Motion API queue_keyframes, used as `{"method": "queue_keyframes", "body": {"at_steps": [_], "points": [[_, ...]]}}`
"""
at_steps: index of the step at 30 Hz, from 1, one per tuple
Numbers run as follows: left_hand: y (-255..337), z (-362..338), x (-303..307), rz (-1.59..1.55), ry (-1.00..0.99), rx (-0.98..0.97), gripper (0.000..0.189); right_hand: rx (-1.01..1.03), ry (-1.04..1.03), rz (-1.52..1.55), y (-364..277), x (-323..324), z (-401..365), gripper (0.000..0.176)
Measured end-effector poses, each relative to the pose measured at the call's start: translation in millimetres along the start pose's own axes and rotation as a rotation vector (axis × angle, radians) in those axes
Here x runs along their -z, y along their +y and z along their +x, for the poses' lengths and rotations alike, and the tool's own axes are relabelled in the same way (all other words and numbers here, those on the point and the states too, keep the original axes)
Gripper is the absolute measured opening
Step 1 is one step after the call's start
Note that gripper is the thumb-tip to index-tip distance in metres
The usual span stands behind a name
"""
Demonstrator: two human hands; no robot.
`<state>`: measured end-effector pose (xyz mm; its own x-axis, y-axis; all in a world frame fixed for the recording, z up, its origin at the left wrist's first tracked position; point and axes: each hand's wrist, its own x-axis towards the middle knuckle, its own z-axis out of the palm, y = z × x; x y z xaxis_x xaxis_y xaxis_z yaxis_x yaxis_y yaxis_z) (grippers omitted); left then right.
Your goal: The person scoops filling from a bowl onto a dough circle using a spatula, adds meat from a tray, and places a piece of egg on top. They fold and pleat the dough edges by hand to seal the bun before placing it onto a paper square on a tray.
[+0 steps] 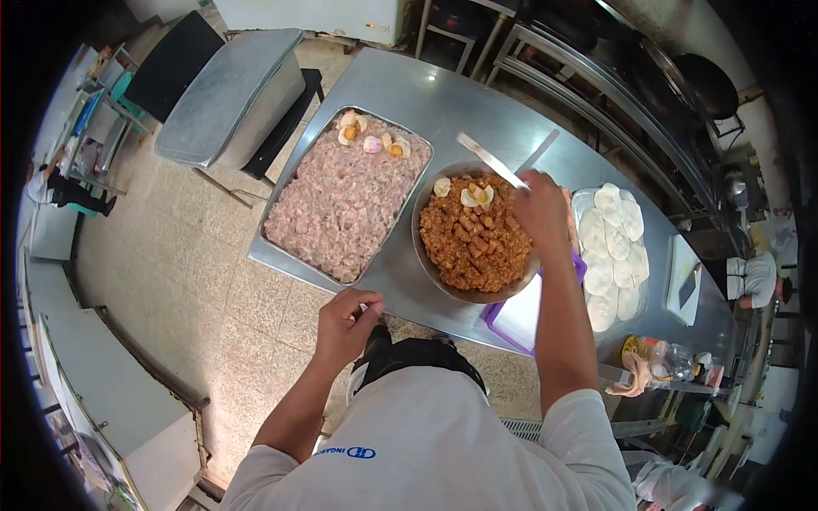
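Observation:
My right hand (541, 204) is closed around one end of a narrow, flat metal blade (490, 158), held over the far right rim of a round metal bowl (416, 234). Reddish-brown minced filling (452, 243) fills the bowl, with browned chunks (479, 234) and pieces of boiled egg (477, 198) on top. A second pale strip beside the blade may be its reflection. At the table's near edge my left hand (348, 322) has its fingers curled, thumb against fingertips; what they hold, if anything, is hidden. Just beyond it lies a tray (271, 194) of pink minced meat (341, 204) with egg pieces (373, 145).
Right of the bowl are a purple-edged tray (521, 317) and a metal tray of overlapping dough rounds (609, 247). Farther right lie a white board (682, 289) with a knife and an oil bottle (665, 358). A lidded container (226, 98) stands left. Other people work at both sides.

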<state>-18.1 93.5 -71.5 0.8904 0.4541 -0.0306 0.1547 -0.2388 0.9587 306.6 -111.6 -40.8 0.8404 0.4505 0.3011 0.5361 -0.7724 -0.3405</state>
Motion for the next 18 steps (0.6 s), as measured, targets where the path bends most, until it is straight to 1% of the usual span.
{"method": "queue_keyframes", "body": {"at_steps": [3,5,6,8,10,12,18], "points": [[0.6,3.4,-7.2,0.038,-0.032,-0.01,0.012,0.006,0.021,-0.007,44.8,22.7,-34.2,0.017],[5.3,8.6,-14.0,0.009,-0.055,-0.034,0.012,-0.109,-0.06,-0.01,61.8,31.9,-55.8,0.021],[7.8,11.4,-17.5,0.014,-0.069,-0.035,0.012,-0.123,-0.058,-0.01,65.1,34.6,-64.7,0.021],[13.2,18.1,-25.4,0.059,-0.073,-0.116,0.014,-0.226,-0.103,0.033,70.8,39.4,-80.5,0.023],[19.6,23.1,-31.6,0.069,-0.1,-0.137,0.014,-0.25,-0.113,0.056,70.8,43.0,-91.6,0.023],[24.5,24.8,-36.8,0.079,-0.122,-0.156,0.014,-0.227,-0.135,0.006,66.4,43.3,-99.2,0.023],[29.9,19.2,-47.2,0.085,-0.142,-0.14,0.014,-0.199,-0.099,-0.068,45.2,31.7,-107.9,0.02]]}}
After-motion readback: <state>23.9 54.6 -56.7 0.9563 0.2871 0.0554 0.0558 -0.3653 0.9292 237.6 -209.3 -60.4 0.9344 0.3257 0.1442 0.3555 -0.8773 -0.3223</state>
